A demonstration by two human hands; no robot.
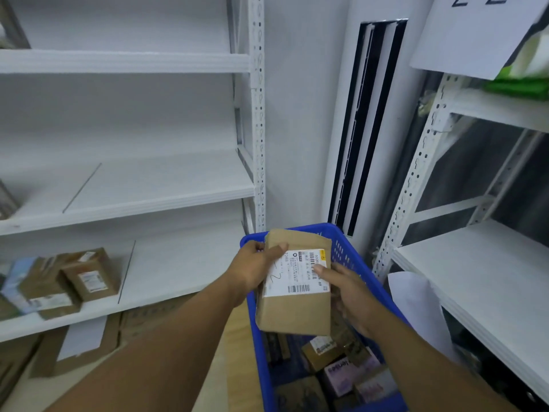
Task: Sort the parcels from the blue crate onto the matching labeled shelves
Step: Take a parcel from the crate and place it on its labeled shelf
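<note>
I hold a brown cardboard parcel [292, 310] with a white shipping label above the blue crate [346, 248]. My left hand [255, 267] grips its upper left edge, thumb lying across the label. My right hand [349, 295] holds its right side, with the index finger on the label. Several more small parcels [341, 373] lie in the bottom of the crate. White metal shelves [133, 200] stand on the left, and another white shelf unit [481, 269] on the right carries a paper sign [472, 31] with handwritten digits.
Brown boxes [89, 275] sit on the lower left shelf. Flattened cardboard [74, 343] lies on the floor below it. A green and white packet [525, 78] rests on the upper right shelf. A white paper sheet [416, 304] hangs by the right shelf. A tall white unit [365, 120] stands in the corner.
</note>
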